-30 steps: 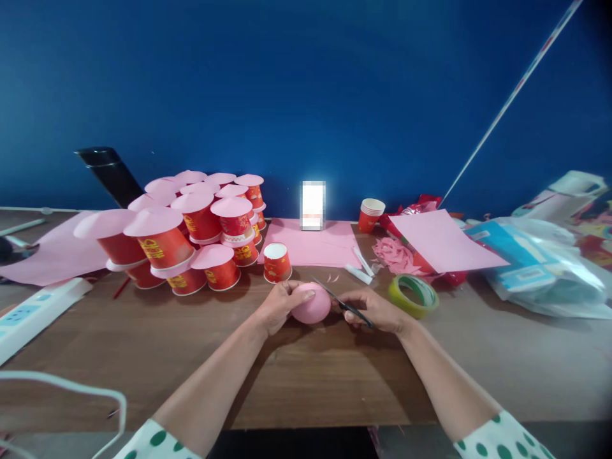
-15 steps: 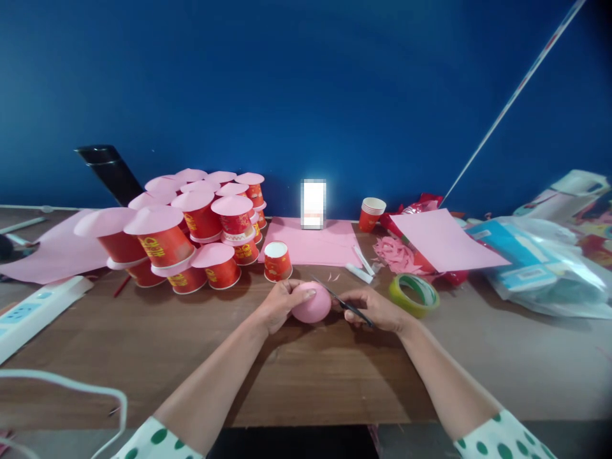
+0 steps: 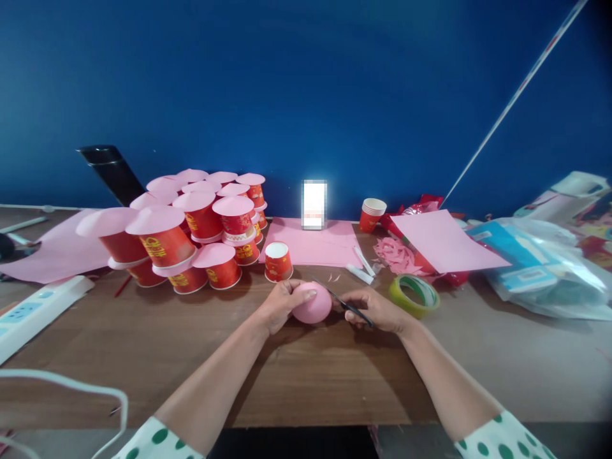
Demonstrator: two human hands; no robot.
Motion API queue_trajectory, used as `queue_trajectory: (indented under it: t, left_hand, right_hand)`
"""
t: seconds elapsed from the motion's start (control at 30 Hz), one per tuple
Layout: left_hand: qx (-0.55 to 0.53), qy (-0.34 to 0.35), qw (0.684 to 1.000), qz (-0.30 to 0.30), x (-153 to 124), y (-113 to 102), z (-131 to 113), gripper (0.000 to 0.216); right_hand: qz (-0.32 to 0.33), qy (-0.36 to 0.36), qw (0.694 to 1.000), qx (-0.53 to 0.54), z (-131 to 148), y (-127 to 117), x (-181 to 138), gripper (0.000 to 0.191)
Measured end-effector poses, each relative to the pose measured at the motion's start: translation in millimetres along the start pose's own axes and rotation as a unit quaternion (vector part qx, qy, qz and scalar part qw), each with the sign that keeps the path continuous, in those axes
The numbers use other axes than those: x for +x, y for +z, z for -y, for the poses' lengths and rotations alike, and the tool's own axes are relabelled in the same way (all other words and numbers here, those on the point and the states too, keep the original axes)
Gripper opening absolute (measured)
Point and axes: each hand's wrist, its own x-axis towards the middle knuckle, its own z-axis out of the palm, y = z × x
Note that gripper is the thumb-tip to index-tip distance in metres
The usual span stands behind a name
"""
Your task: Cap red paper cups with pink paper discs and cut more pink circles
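My left hand [image 3: 282,305] pinches a round pink paper disc [image 3: 312,307] above the table, thumb on top near its upper edge. From the right, my right hand [image 3: 373,309] grips a pair of dark scissors [image 3: 352,311], with the blades reaching to the disc's upper right edge. Whether the blades are parted I cannot tell. Just beyond my left hand stands a red paper cup [image 3: 278,262], its pale round face upward. Thin pink paper slivers [image 3: 333,278] lie beyond the scissors.
Left stand several stacked red cups with pink paper tops [image 3: 160,239], a black flask [image 3: 112,172] and a power strip [image 3: 43,312]. Pink sheets [image 3: 310,245] lie ahead. Right are tape [image 3: 415,296], pink scraps [image 3: 399,255], nested cups [image 3: 373,215] and a plastic bag [image 3: 549,268].
Hardly anything differs; the view has shifted very slightly. Both hands keep their hold on the disc and the scissors.
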Motion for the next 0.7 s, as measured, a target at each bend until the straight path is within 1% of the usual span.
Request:
queue_trajectory:
  t: [0.3,0.5,0.7]
  left_hand:
    - [0.004,0.0,1.0,-0.019,0.1,1.3,-1.5,0.037]
    - [0.002,0.01,0.999,-0.039,-1.1,2.2,-2.1,0.033]
    - [-0.006,0.014,0.999,-0.033,-2.3,4.8,-4.2,0.035]
  right_hand:
    - [-0.004,0.002,1.0,0.005,-5.5,-1.8,0.3,0.045]
    - [-0.02,0.011,0.999,0.038,-3.9,-1.8,-0.7,0.047]
    - [-0.007,0.024,0.999,0.042,-2.1,-2.7,-2.2,0.048]
